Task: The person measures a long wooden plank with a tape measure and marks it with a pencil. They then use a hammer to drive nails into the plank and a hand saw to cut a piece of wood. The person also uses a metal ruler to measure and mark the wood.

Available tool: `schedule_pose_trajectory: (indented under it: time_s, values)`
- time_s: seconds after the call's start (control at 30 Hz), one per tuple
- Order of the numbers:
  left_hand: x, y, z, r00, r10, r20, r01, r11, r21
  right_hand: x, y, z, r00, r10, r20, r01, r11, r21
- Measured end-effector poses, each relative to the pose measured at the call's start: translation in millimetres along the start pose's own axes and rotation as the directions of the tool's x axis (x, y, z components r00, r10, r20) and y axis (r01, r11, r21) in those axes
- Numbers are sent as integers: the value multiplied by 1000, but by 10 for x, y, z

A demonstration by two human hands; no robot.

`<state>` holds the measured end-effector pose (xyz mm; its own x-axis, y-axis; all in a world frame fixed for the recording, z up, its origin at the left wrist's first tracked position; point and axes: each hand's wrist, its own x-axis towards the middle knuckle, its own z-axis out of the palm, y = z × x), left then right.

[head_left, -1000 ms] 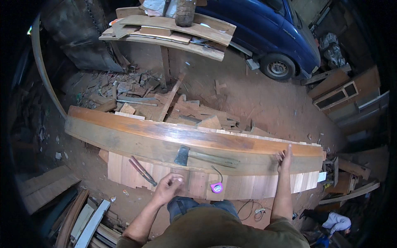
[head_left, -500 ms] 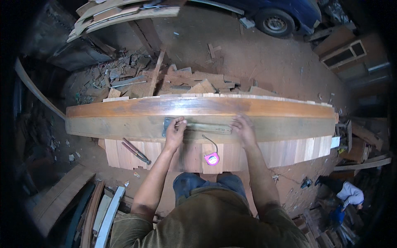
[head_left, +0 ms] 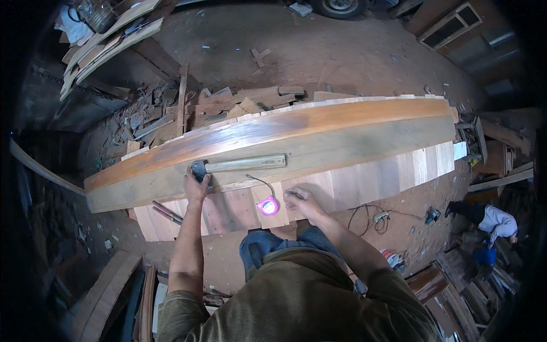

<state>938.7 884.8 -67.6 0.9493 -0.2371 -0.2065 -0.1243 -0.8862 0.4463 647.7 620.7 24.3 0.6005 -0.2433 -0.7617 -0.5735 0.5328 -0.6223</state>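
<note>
One hatchet (head_left: 242, 163) is clamped in the fingers of the left hand (head_left: 196, 187). Right hand (head_left: 299, 200): fingers curled together, tape measure (head_left: 268, 206) just left of them.

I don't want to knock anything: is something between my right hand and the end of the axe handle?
Nothing visible stands between your right hand and the end of the axe handle. The pink tape measure sits left of that hand, off that path. Your left hand is at the axe head.
</note>
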Motion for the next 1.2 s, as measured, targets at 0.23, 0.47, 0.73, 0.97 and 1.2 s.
schedule_pose_trajectory:
  time_s: [0.23,0.47,0.73,0.97,1.2]
  values:
    - [-38,392,-250,989,-70,133,55,992,116,-188,292,-409,992,-97,-82,92,994,-59]
    - [-719,1405,-718,982,-90,163,70,990,123,-726,-591,-232,572,-813,110,686,400,-608]
    - [-1540,2725,-491,914,346,210,-351,936,-17,-583,-720,-655,950,-226,218,299,446,-843]
    - [-1755,3025,207,853,357,381,-143,862,-487,-354,-106,-1901,871,-441,-218,53,524,-850]
    - [-1354,2472,942,798,536,276,-593,779,201,-388,185,-2862,818,-522,-243,-18,399,-917]
